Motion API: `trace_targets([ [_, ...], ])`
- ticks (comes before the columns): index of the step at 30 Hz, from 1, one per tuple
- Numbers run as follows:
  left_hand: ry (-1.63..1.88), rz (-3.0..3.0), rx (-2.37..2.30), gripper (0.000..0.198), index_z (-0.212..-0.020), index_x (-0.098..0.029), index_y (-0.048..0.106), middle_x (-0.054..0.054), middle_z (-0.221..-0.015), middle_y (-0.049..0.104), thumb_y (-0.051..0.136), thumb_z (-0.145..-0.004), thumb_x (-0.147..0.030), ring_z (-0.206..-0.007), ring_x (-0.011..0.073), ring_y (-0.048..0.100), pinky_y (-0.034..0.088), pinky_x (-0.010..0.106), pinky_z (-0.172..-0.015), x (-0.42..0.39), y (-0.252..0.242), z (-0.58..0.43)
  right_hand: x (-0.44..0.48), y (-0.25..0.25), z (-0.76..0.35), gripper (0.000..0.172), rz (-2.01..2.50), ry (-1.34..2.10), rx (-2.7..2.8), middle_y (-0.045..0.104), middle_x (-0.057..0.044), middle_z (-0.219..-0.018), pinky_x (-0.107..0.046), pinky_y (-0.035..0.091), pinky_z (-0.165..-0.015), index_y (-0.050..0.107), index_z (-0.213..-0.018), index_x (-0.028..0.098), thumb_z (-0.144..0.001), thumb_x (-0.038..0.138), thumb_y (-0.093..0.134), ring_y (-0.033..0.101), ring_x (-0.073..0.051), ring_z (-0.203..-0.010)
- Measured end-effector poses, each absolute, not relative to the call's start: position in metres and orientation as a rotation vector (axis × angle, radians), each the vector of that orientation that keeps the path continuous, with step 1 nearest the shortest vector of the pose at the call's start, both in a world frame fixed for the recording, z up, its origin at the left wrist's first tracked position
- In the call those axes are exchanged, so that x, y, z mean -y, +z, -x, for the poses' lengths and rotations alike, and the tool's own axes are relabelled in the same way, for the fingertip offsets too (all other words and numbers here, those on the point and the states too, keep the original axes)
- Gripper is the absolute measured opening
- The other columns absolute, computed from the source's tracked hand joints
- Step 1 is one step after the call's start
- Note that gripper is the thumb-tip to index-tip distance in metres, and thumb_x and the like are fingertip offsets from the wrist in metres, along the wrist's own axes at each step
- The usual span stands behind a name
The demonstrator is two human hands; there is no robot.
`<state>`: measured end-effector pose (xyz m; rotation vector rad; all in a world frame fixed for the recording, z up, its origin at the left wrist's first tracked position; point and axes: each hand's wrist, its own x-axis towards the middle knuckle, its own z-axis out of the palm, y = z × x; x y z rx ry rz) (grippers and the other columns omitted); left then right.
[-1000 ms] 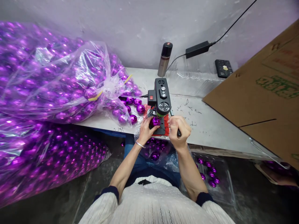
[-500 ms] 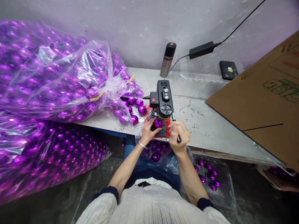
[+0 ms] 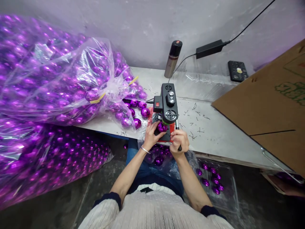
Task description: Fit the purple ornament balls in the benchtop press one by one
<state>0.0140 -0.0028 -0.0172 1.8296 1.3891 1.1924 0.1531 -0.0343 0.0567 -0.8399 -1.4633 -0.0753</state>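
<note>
A shiny purple ball [image 3: 162, 127] sits on the base of a small black bench press [image 3: 169, 103], under its round head. My left hand [image 3: 151, 135] is closed on that ball, thumb at the near side and fingers at the left. My right hand [image 3: 180, 141] is wrapped round the press lever [image 3: 177, 124], whose black grip end shows below the fist. Beneath the press lies a red mat [image 3: 172, 128]. Several loose purple balls [image 3: 145, 112] rest on the table left of the press, and more [image 3: 159, 160] lie in clear plastic on my lap.
Large clear bags [image 3: 59, 79] of purple balls fill the left. Behind the press stand a spray can [image 3: 172, 60] and a black power adapter [image 3: 209, 49]. A phone [image 3: 237, 71] and a cardboard box [image 3: 267, 111] are at right. A clear tray [image 3: 228, 197] holds purple balls below the table.
My right hand has moved slightly left and down with the lever, which now stands more upright. My left hand stays at the ball under the press head. The view has shifted a little.
</note>
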Motion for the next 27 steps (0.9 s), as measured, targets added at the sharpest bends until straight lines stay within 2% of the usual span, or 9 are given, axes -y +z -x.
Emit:
trace_targets([
  [10,1.188,-1.825,-1.390,0.060,-0.136,-0.024,0.065,0.014,-0.132,0.072,0.080,-0.085,-0.053,-0.126,0.0333,0.067,0.050,0.053,-0.111,0.002,-0.017,-0.013,0.033,0.040,-0.147,0.029,0.884,-0.105,1.386,0.063,0.000,-0.073,-0.038,0.052,-0.067,0.055,-0.077,0.025,-0.103,0.029,0.042,0.061,-0.017,-0.062],
  [21,1.210,-1.817,-1.359,0.058,-0.134,-0.023,0.066,0.014,-0.133,0.072,0.080,-0.085,-0.050,-0.125,0.0328,0.068,0.051,0.054,-0.112,-0.001,-0.017,-0.012,0.030,0.038,-0.144,0.030,0.843,-0.004,1.353,0.062,0.001,-0.077,-0.035,0.054,-0.066,0.053,-0.077,0.024,-0.104,0.031,0.041,0.063,-0.015,-0.062],
  [27,1.256,-1.845,-1.332,0.058,-0.135,-0.021,0.065,0.015,-0.132,0.073,0.080,-0.086,-0.048,-0.125,0.0327,0.068,0.051,0.054,-0.111,-0.003,-0.022,-0.013,0.028,0.033,-0.146,0.030,0.811,-0.060,1.438,0.060,0.001,-0.077,-0.033,0.054,-0.066,0.051,-0.076,0.023,-0.104,0.026,0.040,0.063,-0.013,-0.063],
])
